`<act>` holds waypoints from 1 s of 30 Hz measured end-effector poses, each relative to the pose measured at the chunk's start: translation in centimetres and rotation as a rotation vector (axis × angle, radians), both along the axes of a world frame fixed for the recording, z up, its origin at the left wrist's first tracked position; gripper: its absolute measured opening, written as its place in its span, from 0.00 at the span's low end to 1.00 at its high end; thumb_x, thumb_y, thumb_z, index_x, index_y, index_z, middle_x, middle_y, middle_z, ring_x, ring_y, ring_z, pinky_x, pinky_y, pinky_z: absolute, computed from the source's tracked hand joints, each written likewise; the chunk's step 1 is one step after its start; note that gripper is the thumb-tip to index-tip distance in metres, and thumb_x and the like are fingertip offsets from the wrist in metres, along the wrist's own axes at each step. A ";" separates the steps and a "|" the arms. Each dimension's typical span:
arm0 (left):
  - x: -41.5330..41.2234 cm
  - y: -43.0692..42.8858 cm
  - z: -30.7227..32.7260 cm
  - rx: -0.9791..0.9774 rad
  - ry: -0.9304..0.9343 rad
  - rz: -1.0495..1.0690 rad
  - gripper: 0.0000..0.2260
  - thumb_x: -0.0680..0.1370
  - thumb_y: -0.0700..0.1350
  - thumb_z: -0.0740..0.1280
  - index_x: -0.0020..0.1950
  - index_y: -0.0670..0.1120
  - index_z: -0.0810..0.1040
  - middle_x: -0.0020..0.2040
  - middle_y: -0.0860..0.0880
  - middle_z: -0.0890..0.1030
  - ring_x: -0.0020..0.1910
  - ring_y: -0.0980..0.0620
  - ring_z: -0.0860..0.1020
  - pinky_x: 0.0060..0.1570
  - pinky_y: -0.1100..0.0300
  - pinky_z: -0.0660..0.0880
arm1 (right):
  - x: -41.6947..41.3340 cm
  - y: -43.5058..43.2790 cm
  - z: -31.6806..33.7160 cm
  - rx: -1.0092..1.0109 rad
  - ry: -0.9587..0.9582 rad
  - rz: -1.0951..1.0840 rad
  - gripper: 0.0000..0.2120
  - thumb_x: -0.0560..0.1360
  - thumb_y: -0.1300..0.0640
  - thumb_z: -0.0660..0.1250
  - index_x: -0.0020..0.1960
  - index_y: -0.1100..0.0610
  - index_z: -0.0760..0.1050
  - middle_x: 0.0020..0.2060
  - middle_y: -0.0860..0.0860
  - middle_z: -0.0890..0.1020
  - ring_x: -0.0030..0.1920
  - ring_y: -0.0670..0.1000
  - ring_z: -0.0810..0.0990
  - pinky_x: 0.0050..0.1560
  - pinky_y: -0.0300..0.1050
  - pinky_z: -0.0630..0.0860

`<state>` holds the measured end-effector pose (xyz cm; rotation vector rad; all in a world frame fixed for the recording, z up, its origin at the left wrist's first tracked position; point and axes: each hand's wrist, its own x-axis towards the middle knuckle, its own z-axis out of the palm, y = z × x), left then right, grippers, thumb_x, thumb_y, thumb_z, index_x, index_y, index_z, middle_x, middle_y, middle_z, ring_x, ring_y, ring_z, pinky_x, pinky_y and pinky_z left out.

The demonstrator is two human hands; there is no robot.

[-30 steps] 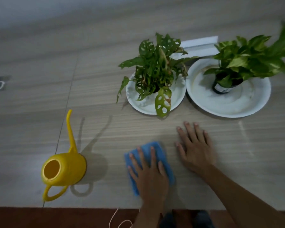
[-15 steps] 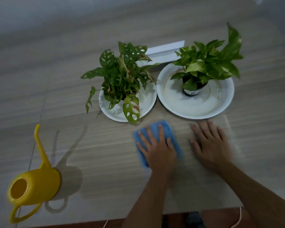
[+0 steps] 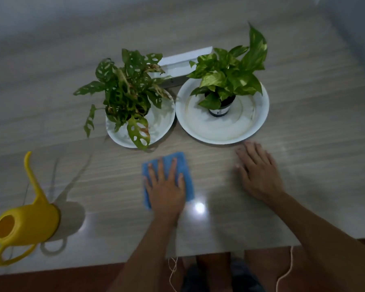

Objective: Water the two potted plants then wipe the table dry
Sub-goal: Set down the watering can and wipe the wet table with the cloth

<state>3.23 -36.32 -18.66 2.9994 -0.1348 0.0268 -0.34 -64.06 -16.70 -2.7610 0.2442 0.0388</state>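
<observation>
Blue cloth [image 3: 189, 186]: one, folded oblong, lying flat at the near middle of the tabletop [image 3: 303, 165], long axis running away from the person. Left hand [image 3: 165, 190] presses on it, fingers straight and spread. Right hand [image 3: 259, 175] lies flat on bare tabletop, fingers extended, just short of the larger saucer [image 3: 251, 127].

Yellow watering can [image 3: 27, 224]: one, near left, spout pointing to the far edge, handle to the near edge.

Tabletop: pale wood grain running left to right, glossy. Grey wall beyond; reddish floor [image 3: 51, 279] below.

Count: two potted plants, hole-leaved [image 3: 126, 95] and variegated [image 3: 230, 74]; two white saucers, the smaller [image 3: 162, 127] on the left.
</observation>
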 end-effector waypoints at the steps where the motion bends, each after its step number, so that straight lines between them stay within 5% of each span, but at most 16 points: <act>1: -0.4 2.1 0.3 -0.020 0.000 0.135 0.26 0.82 0.59 0.51 0.80 0.60 0.53 0.81 0.44 0.59 0.80 0.36 0.54 0.71 0.31 0.57 | -0.3 -1.7 0.2 -0.019 -0.001 -0.020 0.29 0.79 0.41 0.50 0.76 0.52 0.66 0.78 0.54 0.64 0.78 0.59 0.57 0.73 0.60 0.57; 4: -8.0 -0.2 1.6 -0.061 0.004 0.285 0.26 0.82 0.57 0.50 0.80 0.58 0.56 0.80 0.41 0.61 0.78 0.33 0.57 0.70 0.30 0.59 | -0.8 -5.4 0.0 -0.098 0.023 -0.023 0.29 0.78 0.40 0.50 0.76 0.50 0.64 0.78 0.53 0.62 0.78 0.60 0.56 0.72 0.62 0.57; 7: -12.6 -9.9 1.7 -0.095 0.047 -0.046 0.25 0.81 0.58 0.52 0.79 0.59 0.60 0.81 0.44 0.58 0.79 0.35 0.55 0.71 0.31 0.59 | -1.3 -5.8 -0.7 -0.137 0.039 -0.010 0.29 0.79 0.39 0.49 0.78 0.46 0.61 0.79 0.51 0.61 0.78 0.58 0.57 0.73 0.61 0.57; 10: -4.3 -10.7 1.0 -0.027 0.102 -0.189 0.25 0.82 0.58 0.54 0.79 0.59 0.60 0.81 0.46 0.59 0.80 0.37 0.55 0.73 0.32 0.58 | -1.5 -5.9 -0.9 -0.143 0.022 -0.017 0.28 0.80 0.38 0.50 0.78 0.44 0.59 0.79 0.49 0.60 0.79 0.56 0.56 0.74 0.60 0.55; 12: -0.8 -5.5 -0.2 0.012 -0.038 0.012 0.25 0.82 0.56 0.54 0.80 0.57 0.60 0.80 0.42 0.63 0.78 0.34 0.59 0.69 0.31 0.61 | -1.3 -6.0 -0.9 -0.137 0.010 -0.012 0.28 0.79 0.38 0.50 0.78 0.43 0.59 0.79 0.48 0.60 0.79 0.56 0.55 0.74 0.59 0.55; 15: -6.6 -2.8 1.2 -0.011 -0.054 0.285 0.27 0.81 0.56 0.52 0.81 0.57 0.55 0.80 0.40 0.60 0.78 0.33 0.57 0.69 0.29 0.60 | -1.4 -5.9 -1.2 -0.145 0.021 -0.028 0.28 0.79 0.38 0.50 0.78 0.43 0.59 0.79 0.48 0.60 0.79 0.56 0.55 0.75 0.59 0.54; 18: -14.2 -10.9 1.9 -0.076 0.077 0.031 0.28 0.81 0.58 0.54 0.81 0.57 0.55 0.82 0.43 0.57 0.80 0.34 0.53 0.72 0.32 0.56 | -1.2 -6.0 -1.0 -0.164 0.041 -0.012 0.28 0.79 0.39 0.50 0.78 0.43 0.58 0.79 0.48 0.58 0.79 0.55 0.54 0.75 0.58 0.54; 21: -9.3 -14.4 1.4 -0.074 0.142 -0.229 0.26 0.82 0.59 0.54 0.80 0.60 0.56 0.82 0.47 0.55 0.81 0.39 0.50 0.75 0.34 0.53 | -1.4 -6.2 -1.1 -0.170 0.039 -0.005 0.29 0.80 0.38 0.48 0.79 0.43 0.56 0.80 0.47 0.57 0.79 0.55 0.53 0.76 0.58 0.53; 24: -2.4 -6.3 0.0 -0.009 -0.003 -0.024 0.26 0.82 0.58 0.53 0.80 0.59 0.56 0.81 0.45 0.59 0.79 0.36 0.56 0.71 0.31 0.59 | -1.4 -6.1 -1.1 -0.164 0.023 0.000 0.28 0.80 0.38 0.49 0.78 0.44 0.58 0.79 0.48 0.59 0.79 0.56 0.55 0.75 0.59 0.54; 27: -6.0 -1.5 1.1 -0.046 -0.012 0.263 0.27 0.82 0.57 0.51 0.81 0.58 0.51 0.81 0.41 0.59 0.79 0.34 0.56 0.71 0.30 0.58 | -1.3 -6.2 -1.1 -0.151 0.045 0.007 0.28 0.80 0.38 0.47 0.78 0.44 0.58 0.79 0.49 0.59 0.79 0.57 0.55 0.75 0.60 0.54; 30: -13.6 -9.1 2.0 -0.083 0.069 0.080 0.28 0.80 0.58 0.54 0.80 0.58 0.57 0.81 0.42 0.60 0.79 0.34 0.55 0.71 0.31 0.56 | -1.0 -6.2 -0.5 -0.115 0.044 0.004 0.28 0.80 0.39 0.48 0.78 0.46 0.61 0.79 0.49 0.61 0.78 0.58 0.57 0.74 0.61 0.57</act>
